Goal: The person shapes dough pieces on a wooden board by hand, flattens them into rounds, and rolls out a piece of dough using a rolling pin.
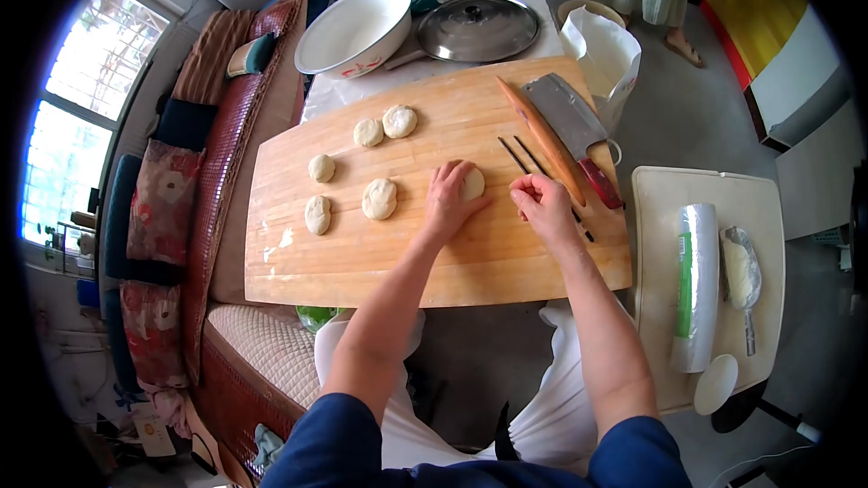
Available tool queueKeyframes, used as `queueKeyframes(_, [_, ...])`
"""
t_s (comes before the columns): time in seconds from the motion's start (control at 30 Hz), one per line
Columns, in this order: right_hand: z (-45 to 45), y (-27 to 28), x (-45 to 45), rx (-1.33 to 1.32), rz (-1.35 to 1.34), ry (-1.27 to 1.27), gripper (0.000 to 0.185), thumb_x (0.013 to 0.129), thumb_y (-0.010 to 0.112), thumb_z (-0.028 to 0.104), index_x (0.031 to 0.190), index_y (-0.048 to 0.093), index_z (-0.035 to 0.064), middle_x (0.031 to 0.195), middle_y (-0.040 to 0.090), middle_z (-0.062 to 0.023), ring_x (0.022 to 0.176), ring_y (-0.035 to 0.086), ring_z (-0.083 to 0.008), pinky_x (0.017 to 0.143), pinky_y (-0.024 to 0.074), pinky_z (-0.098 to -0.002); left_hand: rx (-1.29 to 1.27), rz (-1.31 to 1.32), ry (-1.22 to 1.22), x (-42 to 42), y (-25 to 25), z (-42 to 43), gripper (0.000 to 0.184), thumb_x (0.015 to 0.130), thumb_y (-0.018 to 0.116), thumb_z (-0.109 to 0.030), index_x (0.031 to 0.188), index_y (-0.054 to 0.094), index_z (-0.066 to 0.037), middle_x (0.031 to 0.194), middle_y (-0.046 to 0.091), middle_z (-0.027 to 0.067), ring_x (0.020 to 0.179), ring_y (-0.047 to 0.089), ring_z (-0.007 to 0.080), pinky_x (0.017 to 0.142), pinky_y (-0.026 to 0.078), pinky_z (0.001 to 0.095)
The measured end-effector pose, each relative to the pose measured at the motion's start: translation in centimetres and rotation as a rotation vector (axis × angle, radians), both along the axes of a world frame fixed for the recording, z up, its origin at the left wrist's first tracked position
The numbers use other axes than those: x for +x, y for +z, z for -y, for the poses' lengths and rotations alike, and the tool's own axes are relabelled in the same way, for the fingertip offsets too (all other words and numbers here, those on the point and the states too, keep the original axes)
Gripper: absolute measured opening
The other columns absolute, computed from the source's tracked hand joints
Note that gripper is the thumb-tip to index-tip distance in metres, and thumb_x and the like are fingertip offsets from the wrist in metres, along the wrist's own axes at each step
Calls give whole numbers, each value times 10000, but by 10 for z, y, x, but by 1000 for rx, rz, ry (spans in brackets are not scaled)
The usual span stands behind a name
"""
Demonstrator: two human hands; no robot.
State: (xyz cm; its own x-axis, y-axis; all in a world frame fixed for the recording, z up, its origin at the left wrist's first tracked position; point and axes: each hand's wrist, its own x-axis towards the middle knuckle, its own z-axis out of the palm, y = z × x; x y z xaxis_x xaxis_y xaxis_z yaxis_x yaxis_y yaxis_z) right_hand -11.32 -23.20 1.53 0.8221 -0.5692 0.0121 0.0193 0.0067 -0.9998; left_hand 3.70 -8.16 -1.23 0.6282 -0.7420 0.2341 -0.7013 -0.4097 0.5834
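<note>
My left hand [449, 196] rests on the wooden board, curled round the left side of a small dough ball [473, 184]. To its right, my right hand [542, 205] is closed with thumb and fingertips together; whatever may be between them is hidden. Beneath that hand lie two dark chopsticks [512, 154], partly covered by it. Several more pieces of pale dough sit left of my hands, among them a larger lump [380, 199] closest to my left hand and a small round one [321, 168].
A rolling pin [541, 137] and a cleaver [568, 115] lie on the board's [425, 271] right side. Behind are a white basin [357, 29] and metal lid [479, 29]. A stool [655, 208] at right carries a foil-like roll [696, 287]. Another person's foot [684, 47] shows behind.
</note>
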Motion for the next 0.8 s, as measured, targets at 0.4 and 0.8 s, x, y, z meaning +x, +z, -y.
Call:
queueKeyframes(0.4, [-30,-7,6,-565,-159,57,214,867,559,-48,1041,679,-21,979,715,-191,931,680,-381,821,554,-442,0,76,193,-22,5,-49,862,668,885,-328,1406,504,-100,1346,549,131,1259,458,368,1047,409,506])
queueKeyframes(0.8, [-34,-19,19,-331,-167,135,293,879,590,57,1155,675,4,949,742,-160,912,716,-322,822,565,-406,245,-16,-172,3,40,-61,814,691,856,-295,1399,517,-81,1506,458,152,1408,387,381,1148,369,462])
